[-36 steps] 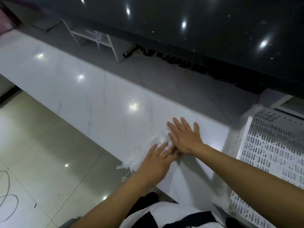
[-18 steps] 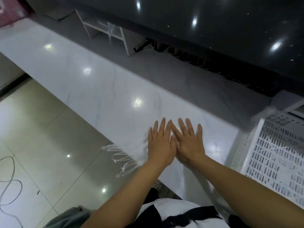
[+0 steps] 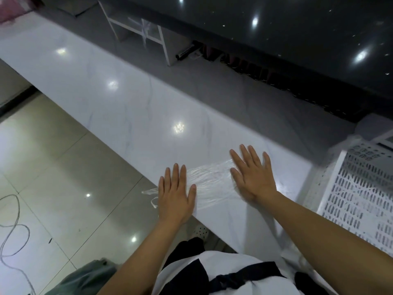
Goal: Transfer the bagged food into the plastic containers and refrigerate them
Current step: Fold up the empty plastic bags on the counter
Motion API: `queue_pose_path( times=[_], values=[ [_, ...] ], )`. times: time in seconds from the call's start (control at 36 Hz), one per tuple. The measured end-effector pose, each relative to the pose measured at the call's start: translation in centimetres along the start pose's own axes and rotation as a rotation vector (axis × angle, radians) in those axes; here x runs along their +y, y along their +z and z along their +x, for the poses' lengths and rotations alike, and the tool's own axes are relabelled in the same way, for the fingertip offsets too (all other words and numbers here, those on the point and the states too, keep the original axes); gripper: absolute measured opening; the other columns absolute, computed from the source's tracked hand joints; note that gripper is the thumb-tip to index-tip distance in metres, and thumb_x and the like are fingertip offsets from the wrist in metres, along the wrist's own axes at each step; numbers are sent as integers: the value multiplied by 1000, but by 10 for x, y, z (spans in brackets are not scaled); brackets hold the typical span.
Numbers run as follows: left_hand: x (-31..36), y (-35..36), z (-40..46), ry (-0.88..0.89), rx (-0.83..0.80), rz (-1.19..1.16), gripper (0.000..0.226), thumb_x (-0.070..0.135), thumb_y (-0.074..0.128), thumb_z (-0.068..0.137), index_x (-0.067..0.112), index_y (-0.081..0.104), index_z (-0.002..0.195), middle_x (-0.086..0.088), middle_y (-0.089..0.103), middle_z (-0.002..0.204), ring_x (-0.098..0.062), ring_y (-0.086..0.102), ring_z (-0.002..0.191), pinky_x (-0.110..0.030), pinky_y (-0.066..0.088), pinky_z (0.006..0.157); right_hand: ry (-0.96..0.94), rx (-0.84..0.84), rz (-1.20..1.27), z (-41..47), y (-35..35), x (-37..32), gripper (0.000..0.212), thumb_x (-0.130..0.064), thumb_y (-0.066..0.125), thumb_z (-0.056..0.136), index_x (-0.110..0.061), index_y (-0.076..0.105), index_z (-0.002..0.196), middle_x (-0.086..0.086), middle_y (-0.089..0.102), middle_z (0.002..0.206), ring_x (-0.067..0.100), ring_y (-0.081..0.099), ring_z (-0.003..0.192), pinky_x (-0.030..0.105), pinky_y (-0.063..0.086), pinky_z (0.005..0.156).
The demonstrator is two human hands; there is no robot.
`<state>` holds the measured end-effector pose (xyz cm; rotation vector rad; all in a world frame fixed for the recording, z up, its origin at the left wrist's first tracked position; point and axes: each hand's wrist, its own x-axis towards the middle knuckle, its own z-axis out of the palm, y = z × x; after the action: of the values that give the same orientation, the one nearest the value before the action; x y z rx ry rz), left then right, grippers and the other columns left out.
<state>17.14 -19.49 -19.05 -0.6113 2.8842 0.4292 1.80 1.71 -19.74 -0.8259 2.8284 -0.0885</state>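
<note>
A clear, empty plastic bag (image 3: 210, 179) lies flattened on the white marble counter (image 3: 131, 111), close to its front edge. My left hand (image 3: 175, 194) presses flat on the bag's left end, fingers straight. My right hand (image 3: 253, 173) lies flat on the bag's right end, fingers spread. The bag's handles (image 3: 152, 195) hang over the counter edge to the left of my left hand. No food and no plastic container is in view.
A white perforated basket (image 3: 359, 199) stands at the counter's right end. A white rack (image 3: 140, 33) and a row of dark items (image 3: 263, 75) sit at the back under a dark shelf. Tiled floor with a loose cable (image 3: 12, 226) lies to the left.
My two hands were side by side on the bag; they have slid apart, left hand leftward and right hand rightward, and the bag now lies stretched flat between them.
</note>
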Motion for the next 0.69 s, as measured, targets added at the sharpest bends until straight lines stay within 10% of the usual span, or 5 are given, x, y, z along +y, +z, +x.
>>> queue_pose_path(
  times=[0.17, 0.36, 0.69],
  values=[
    [7, -19, 5, -10, -74, -83, 69, 45, 39, 102, 21, 11, 160, -6, 2, 168, -26, -6, 154, -41, -6, 124, -45, -37, -7, 1, -4, 0, 60, -61, -9, 98, -41, -18, 154, -6, -21, 164, 17, -25, 149, 54, -11, 120],
    [35, -53, 43, 175, -180, -123, 75, 38, 68, 89, 27, 31, 153, -3, 36, 154, -25, 41, 134, -37, 44, 102, -90, -32, -107, 8, -28, 9, 62, -61, 10, 101, -39, -9, 156, -2, -12, 167, 19, -16, 152, 54, -8, 120],
    [55, -49, 70, -33, -159, -298, 32, 11, 51, 94, 12, 42, 125, 3, 51, 80, -13, 53, 66, -26, 39, 50, 164, -140, 354, -80, -32, -74, 72, -59, 32, 99, -36, -2, 157, -3, -13, 167, 18, -13, 153, 48, -3, 122]
  ],
)
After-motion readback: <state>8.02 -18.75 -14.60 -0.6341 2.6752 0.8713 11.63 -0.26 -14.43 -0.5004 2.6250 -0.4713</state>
